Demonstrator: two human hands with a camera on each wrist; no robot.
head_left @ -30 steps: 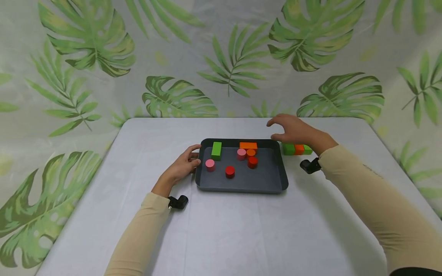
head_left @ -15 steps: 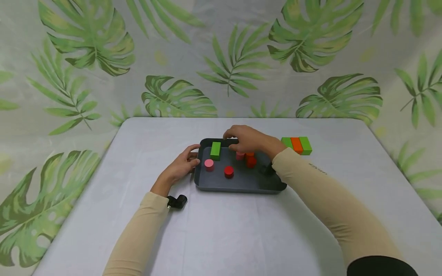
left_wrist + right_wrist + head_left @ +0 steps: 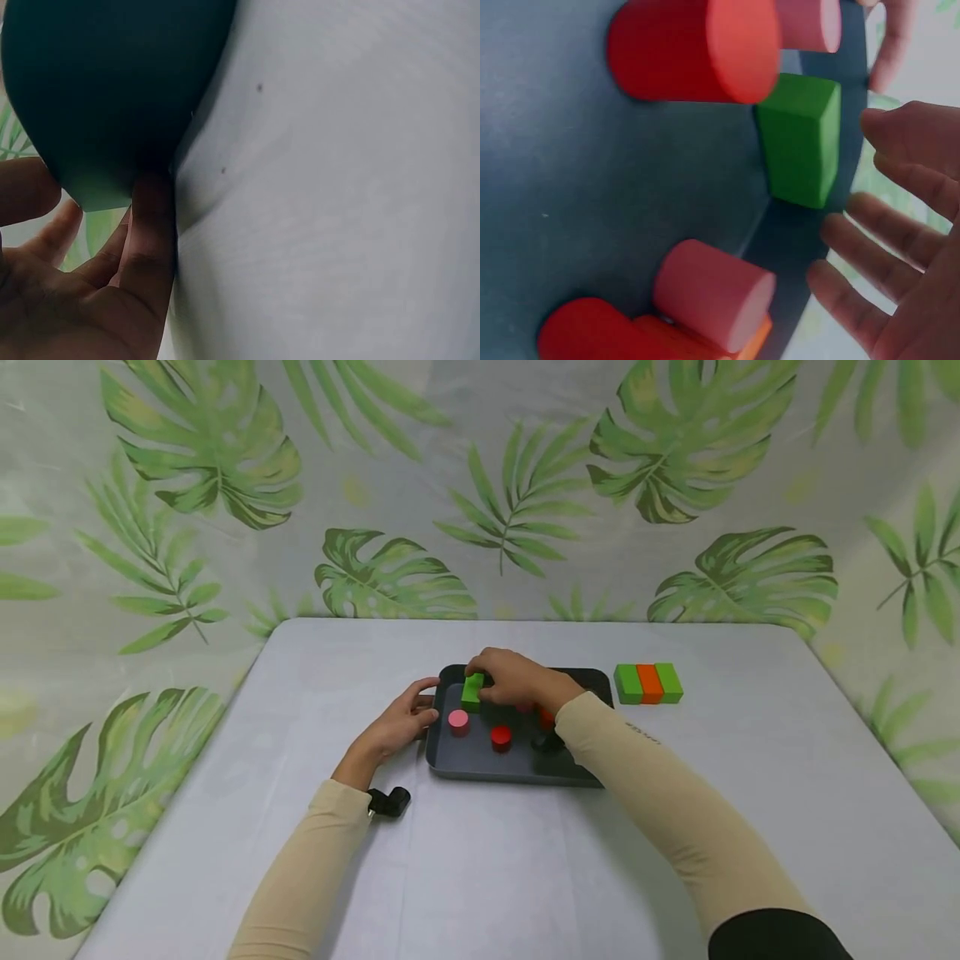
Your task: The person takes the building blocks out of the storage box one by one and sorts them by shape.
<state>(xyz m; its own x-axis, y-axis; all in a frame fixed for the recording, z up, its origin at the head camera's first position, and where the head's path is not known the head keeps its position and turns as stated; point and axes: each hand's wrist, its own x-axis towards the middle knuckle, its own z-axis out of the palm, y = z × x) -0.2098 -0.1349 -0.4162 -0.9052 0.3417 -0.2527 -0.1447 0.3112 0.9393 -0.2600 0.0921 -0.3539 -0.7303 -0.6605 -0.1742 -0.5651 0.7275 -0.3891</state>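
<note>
My left hand [image 3: 396, 724] grips the left side of the dark grey tray [image 3: 480, 770]. In the left wrist view its thumb and fingers close about the tray's corner [image 3: 112, 97]. Over the tray's back left, my right hand [image 3: 517, 678] hovers around a green rectangular block [image 3: 472, 695]. The right wrist view shows that hand's fingers spread, with a gap between them and the green block [image 3: 799, 142]. Near the block stand a pink cylinder [image 3: 458, 722] and a red cylinder [image 3: 501, 739]. More red, pink and orange pieces are partly hidden beneath the right arm.
To the right of the tray, a green block [image 3: 628, 685], an orange block [image 3: 649, 683] and another green block [image 3: 668, 683] lie side by side on the white table [image 3: 480, 868]. A leaf-patterned cloth [image 3: 510, 485] hangs behind.
My right hand has moved left from the tray's back right corner, across the tray, to the green block. The left hand stays at the tray's left side.
</note>
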